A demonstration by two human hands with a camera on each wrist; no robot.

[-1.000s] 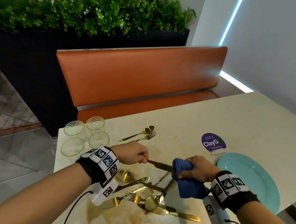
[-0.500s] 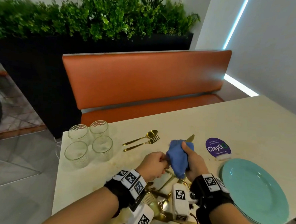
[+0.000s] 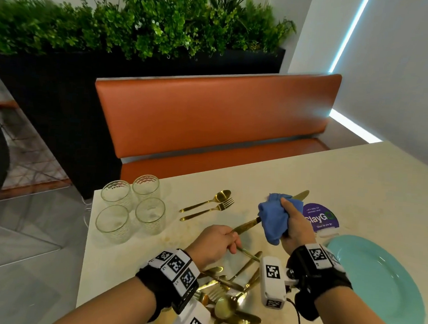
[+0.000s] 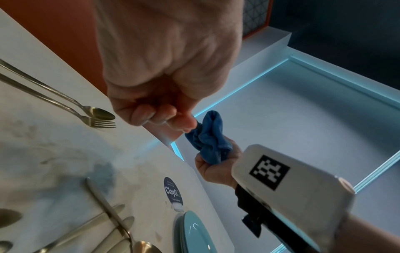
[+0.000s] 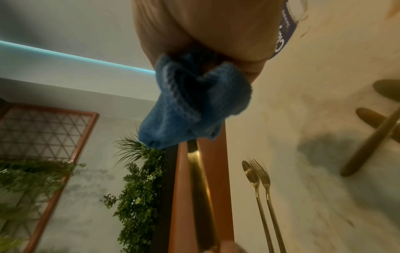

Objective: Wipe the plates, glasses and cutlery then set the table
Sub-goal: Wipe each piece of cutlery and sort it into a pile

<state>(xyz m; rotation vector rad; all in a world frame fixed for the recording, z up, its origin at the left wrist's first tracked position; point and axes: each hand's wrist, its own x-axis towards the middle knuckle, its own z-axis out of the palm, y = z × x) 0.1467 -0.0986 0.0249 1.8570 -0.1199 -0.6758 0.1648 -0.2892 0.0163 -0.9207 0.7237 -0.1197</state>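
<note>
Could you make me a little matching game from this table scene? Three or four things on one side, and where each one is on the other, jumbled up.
Things:
1. knife
2. blue cloth
3. teal plates
4. glasses

Places:
A. grouped at the table's far left corner
B. bunched in the right hand
C. stacked at the table's right edge
D. handle held by the left hand

Pairs: 1-D, 2-B, 3-C, 4-A

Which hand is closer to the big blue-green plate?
Right. The right hand, holding the blue cloth, is just beside the teal plate's far-left rim. The left hand grips the knife handle farther left, past the cutlery pile.
</note>
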